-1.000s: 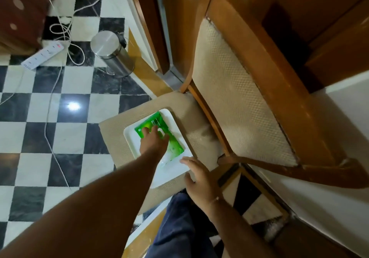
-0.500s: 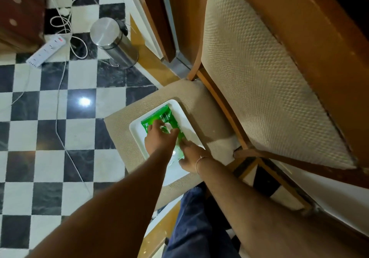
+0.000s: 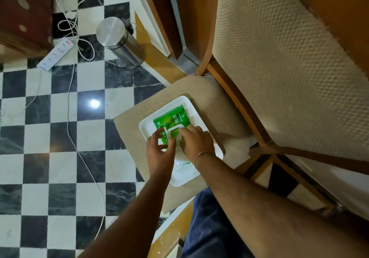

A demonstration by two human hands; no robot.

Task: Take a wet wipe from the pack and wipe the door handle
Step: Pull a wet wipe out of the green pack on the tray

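A green wet wipe pack (image 3: 171, 118) lies in a white tray (image 3: 185, 178) on the beige chair seat (image 3: 211, 102). My left hand (image 3: 159, 154) grips the pack's near left side, with thumb and fingers closed on it. My right hand (image 3: 196, 143) lies over the pack's right part, its fingertips on the white flip lid (image 3: 173, 128). I cannot tell whether those fingers pinch anything. Both hands hide the near half of the pack. The wooden door (image 3: 191, 18) stands behind the chair, and its handle is out of view.
The tall padded chair back (image 3: 279, 78) fills the right. A steel pedal bin (image 3: 119, 42) stands on the checkered floor by the door frame. A white power strip (image 3: 56, 55) with loose cables lies at the left. My leg in blue jeans (image 3: 209, 227) is below.
My right hand has come from the tray's near edge onto the pack's lid. The left hand has slid back from on top of the pack to its left side. The view has moved closer.
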